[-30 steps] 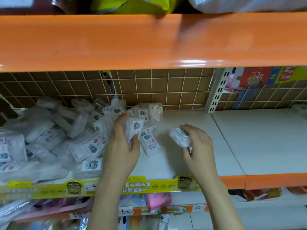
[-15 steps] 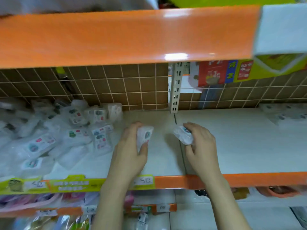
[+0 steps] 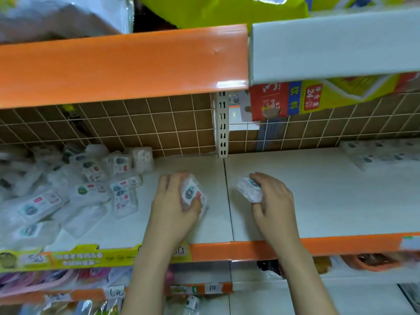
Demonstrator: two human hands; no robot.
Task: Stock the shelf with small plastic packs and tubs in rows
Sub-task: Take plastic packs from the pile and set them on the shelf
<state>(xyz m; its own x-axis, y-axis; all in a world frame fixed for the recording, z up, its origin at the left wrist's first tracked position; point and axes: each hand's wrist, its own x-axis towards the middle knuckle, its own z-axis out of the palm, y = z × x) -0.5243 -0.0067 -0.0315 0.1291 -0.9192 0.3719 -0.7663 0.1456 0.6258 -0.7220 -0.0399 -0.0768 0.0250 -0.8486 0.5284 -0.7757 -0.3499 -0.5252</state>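
I see the heap of packs (image 3: 75,189) on the shelf (image 3: 329,201) toward its left end. My left hand (image 3: 172,205) holds one pack (image 3: 193,194) right of the heap; my right hand (image 3: 272,198) holds another pack (image 3: 248,189) just past the shelf's seam. More packs (image 3: 381,153) lie at the back right.

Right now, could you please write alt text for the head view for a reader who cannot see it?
Each hand holds a small clear pack over a white shelf: the left hand grips one pack, the right hand another. A loose pile of similar packs lies at the left, under an orange upper shelf.
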